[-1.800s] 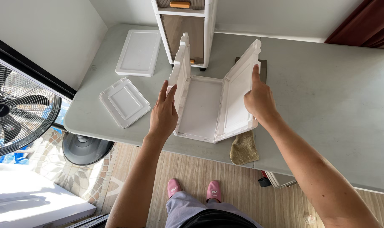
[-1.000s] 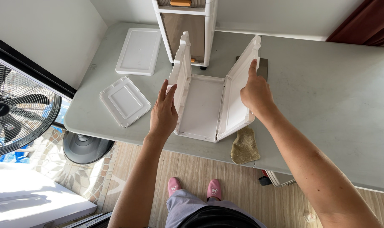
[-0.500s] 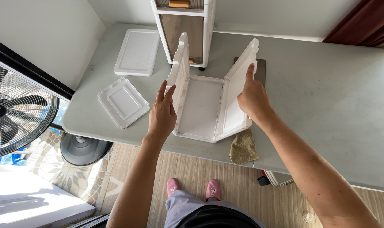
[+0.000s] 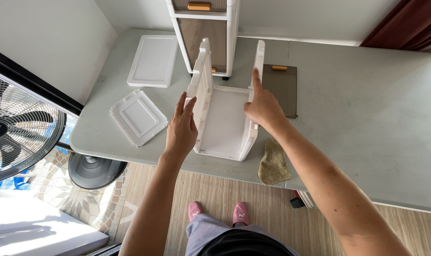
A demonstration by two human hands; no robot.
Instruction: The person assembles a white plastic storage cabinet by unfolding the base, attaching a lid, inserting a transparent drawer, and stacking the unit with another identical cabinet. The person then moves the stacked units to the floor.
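Standing on a grey table (image 4: 367, 118), near its front edge, just in front of a white drawer tower (image 4: 203, 33) with smoky brown drawer fronts and orange handles: a white plastic frame (image 4: 223, 121), U-shaped, with a flat back panel lying down and two side walls rising upright. Looks light, thin-walled and fairly stiff, though probably prone to flexing or spreading at the joints where walls meet panel; smooth and likely a little slippery. Best held by the upright walls, low near the joints, or pressed from both outer faces at once. Left hand (image 4: 181, 128) flat and open, fingers extended against the outside of the left wall, gripping nothing. Right hand (image 4: 262, 106) loosely curled on the right wall, index finger pointing up along its edge, thumb on the inner side, pinching lightly. Ribbed slots and notched top edges along both walls. Lying apart to the left: two white lids or panels (image 4: 138, 116). Beside the frame on the right: a dark brown panel (image 4: 281, 90) and a tan cloth (image 4: 273, 163).
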